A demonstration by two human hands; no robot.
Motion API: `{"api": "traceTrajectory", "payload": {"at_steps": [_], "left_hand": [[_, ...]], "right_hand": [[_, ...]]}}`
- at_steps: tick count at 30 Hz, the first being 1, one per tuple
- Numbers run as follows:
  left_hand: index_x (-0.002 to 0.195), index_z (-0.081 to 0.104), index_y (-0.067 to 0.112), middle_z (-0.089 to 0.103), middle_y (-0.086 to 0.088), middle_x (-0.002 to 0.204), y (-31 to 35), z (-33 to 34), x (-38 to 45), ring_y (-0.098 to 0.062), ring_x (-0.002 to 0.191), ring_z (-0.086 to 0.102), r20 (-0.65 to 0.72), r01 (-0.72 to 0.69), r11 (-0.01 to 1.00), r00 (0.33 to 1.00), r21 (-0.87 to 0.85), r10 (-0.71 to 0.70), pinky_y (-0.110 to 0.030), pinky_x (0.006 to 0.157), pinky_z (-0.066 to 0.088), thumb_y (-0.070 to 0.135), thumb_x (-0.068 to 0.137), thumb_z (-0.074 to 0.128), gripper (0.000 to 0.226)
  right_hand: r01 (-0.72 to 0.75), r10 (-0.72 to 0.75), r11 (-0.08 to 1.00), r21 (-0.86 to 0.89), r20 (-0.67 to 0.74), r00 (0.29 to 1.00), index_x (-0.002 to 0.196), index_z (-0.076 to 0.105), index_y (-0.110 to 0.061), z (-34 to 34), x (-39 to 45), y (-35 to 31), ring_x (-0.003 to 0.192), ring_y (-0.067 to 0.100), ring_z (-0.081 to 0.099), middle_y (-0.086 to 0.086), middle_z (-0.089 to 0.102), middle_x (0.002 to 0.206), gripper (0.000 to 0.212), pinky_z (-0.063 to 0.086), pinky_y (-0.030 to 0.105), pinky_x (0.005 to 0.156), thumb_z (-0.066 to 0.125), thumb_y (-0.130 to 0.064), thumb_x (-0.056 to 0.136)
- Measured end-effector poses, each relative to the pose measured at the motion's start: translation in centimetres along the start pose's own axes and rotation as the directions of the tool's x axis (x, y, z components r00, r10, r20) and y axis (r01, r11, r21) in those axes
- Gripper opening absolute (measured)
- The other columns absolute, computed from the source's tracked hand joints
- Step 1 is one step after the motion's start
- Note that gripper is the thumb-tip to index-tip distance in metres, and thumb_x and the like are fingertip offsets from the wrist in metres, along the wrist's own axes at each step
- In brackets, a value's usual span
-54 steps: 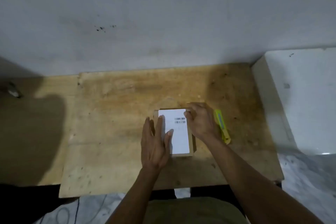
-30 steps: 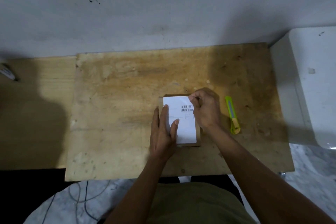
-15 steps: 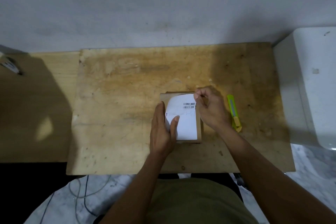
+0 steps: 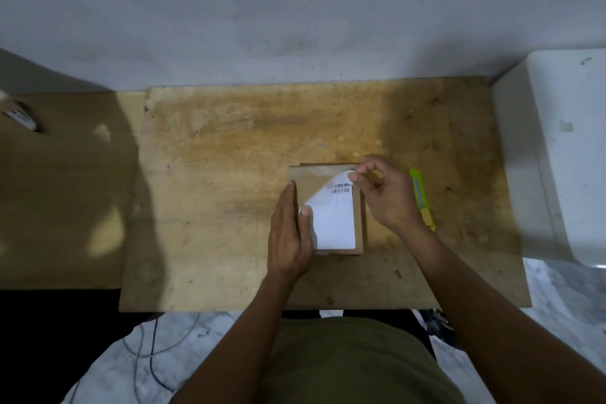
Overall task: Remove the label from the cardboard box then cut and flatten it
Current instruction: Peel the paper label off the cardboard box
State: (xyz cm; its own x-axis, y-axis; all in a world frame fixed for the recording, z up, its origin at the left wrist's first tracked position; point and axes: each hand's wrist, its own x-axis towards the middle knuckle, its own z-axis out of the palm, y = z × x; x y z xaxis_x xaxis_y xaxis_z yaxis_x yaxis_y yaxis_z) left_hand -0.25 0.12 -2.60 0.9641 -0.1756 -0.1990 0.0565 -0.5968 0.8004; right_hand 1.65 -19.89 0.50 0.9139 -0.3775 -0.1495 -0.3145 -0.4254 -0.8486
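Peeling: right hand (image 4: 387,197) pinches shipping label (image 4: 337,223) far corner; label runs lengthwise toward body; left hand (image 4: 288,236), fingers flat, steadies cardboard box (image 4: 308,174).

The left hand (image 4: 289,233) covers the cardboard box's (image 4: 308,175) edge at nine o'clock and the label's (image 4: 337,223) near left corner. The label's barcode and print are too small to read. The right hand (image 4: 387,195) hides the box's far right corner and part of the yellow cutter (image 4: 421,198). At nine o'clock, a dark object (image 4: 21,116) is blurred and cut off by the frame's edge. At three o'clock, a white object (image 4: 564,154) runs out of view.
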Motion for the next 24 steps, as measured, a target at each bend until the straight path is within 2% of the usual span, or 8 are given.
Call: {"api": "traceTrajectory", "payload": {"at_steps": [3,7,10,13,17,20,24], "left_hand": [[0.157,0.021,0.024,0.026,0.005,0.163,0.1,-0.1,-0.2,-0.008,0.148,0.026,0.001,-0.009,1.000,1.000,-0.020,0.009,-0.043,0.118,0.033,0.037,0.107,0.035,0.054],[0.157,0.019,0.025,0.024,0.005,0.164,-0.2,-0.2,-0.1,-0.007,0.149,0.024,0.026,-0.023,0.999,0.999,-0.038,0.024,-0.045,0.118,0.033,0.040,0.107,0.032,0.054],[0.156,0.022,0.024,0.026,0.005,0.163,-0.4,-0.1,-0.1,-0.006,0.149,0.025,0.006,-0.046,0.996,0.999,-0.073,0.047,-0.044,0.119,0.032,0.041,0.106,0.025,0.053],[0.155,0.025,0.024,0.029,0.008,0.161,-0.8,0.1,0.0,-0.003,0.148,0.026,-0.015,-0.037,0.988,0.999,-0.153,0.035,-0.043,0.117,0.035,0.035,0.107,0.024,0.050],[0.155,0.027,0.028,0.030,0.011,0.160,-1.1,0.0,0.2,-0.001,0.147,0.026,-0.001,0.009,0.989,1.000,-0.149,-0.009,-0.045,0.119,0.031,0.036,0.107,0.024,0.049],[0.154,0.026,0.033,0.029,0.017,0.159,-1.3,-0.1,0.2,-0.001,0.147,0.026,0.016,0.027,0.989,1.000,-0.143,-0.025,-0.045,0.119,0.032,0.036,0.106,0.028,0.048],[0.153,0.027,0.038,0.030,0.018,0.159,-1.2,-0.3,0.2,-0.003,0.146,0.028,0.029,0.056,0.985,0.998,-0.164,-0.052,-0.046,0.118,0.032,0.038,0.106,0.032,0.048]], "right_hand": [[-0.041,0.038,0.996,0.082,0.038,0.999,0.085,0.062,-0.024,-0.2,-0.3,0.5,0.097,0.006,0.068,-0.020,0.067,0.099,0.012,0.057,0.035,0.082,0.074,-0.022,0.086],[-0.081,0.071,0.987,0.142,0.072,0.995,0.086,0.063,-0.019,-0.3,-0.3,0.8,0.102,0.003,0.067,-0.016,0.069,0.102,0.010,0.057,0.040,0.089,0.073,-0.018,0.086],[-0.138,0.113,0.972,0.192,0.136,0.984,0.090,0.064,-0.010,-0.8,-0.1,1.0,0.108,0.008,0.067,-0.007,0.069,0.108,0.007,0.056,0.045,0.091,0.071,-0.013,0.088],[-0.161,0.118,0.965,0.209,0.207,0.971,0.096,0.061,0.002,-1.5,0.0,0.6,0.110,0.018,0.065,-0.001,0.066,0.113,0.012,0.056,0.039,0.082,0.066,-0.008,0.091],[-0.175,0.118,0.970,0.168,0.301,0.946,0.094,0.062,-0.001,-3.0,0.3,0.4,0.108,0.007,0.065,0.006,0.065,0.124,0.008,0.055,0.023,0.077,0.065,-0.008,0.091],[-0.191,0.138,0.975,0.113,0.363,0.921,0.091,0.063,-0.002,-4.2,0.3,0.5,0.112,0.008,0.064,0.003,0.068,0.120,0.008,0.056,0.028,0.080,0.066,-0.009,0.090],[-0.250,0.178,0.960,0.123,0.421,0.889,0.094,0.061,0.002,-5.3,-0.3,0.7,0.113,0.001,0.060,0.005,0.066,0.121,0.012,0.058,0.029,0.081,0.065,-0.008,0.090]]}}
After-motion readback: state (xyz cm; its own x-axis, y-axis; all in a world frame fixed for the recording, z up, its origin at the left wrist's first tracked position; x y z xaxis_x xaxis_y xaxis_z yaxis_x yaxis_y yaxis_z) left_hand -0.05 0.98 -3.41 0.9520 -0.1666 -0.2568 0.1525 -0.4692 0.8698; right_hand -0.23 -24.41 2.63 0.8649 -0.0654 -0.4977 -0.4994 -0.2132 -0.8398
